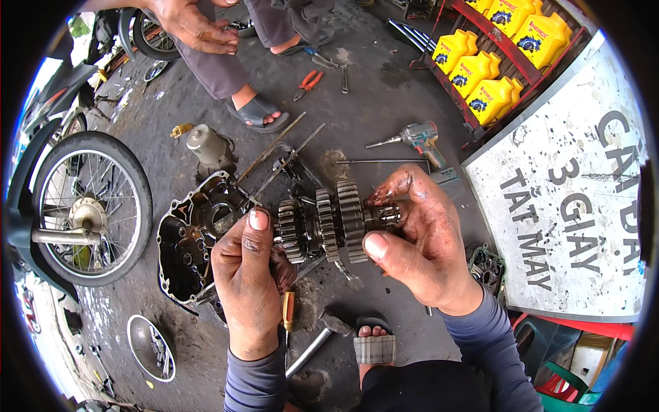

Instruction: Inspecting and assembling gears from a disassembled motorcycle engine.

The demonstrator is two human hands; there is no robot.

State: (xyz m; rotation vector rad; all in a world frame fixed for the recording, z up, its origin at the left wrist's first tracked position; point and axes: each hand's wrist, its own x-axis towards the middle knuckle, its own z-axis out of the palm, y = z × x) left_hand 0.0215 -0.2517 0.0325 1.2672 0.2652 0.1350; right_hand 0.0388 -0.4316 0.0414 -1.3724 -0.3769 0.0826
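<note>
A greasy gear shaft (pixel 329 223) with several toothed gears lies level between my two hands, held up above the floor. My left hand (pixel 246 275) pinches its left end, thumb along the outermost gear. At the other end, my right hand (pixel 429 240) grips the splined tip, thumb and fingers closed around it, with dark grease on the skin. Behind my left hand, an opened engine crankcase half (pixel 189 257) rests on the floor. Below the shaft stand a screwdriver with a yellow handle (pixel 288 310) and a hammer (pixel 319 343).
A cordless drill (pixel 419 139), red-handled pliers (pixel 307 84) and a wrench (pixel 344 79) lie beyond. Another person's hand (pixel 199 27) and sandalled foot (pixel 257 110) are at the far side. A metal bowl (pixel 151 348), motorbike wheel (pixel 93 209), oil-bottle rack (pixel 473 123) and white sign (pixel 549 206) surround the area.
</note>
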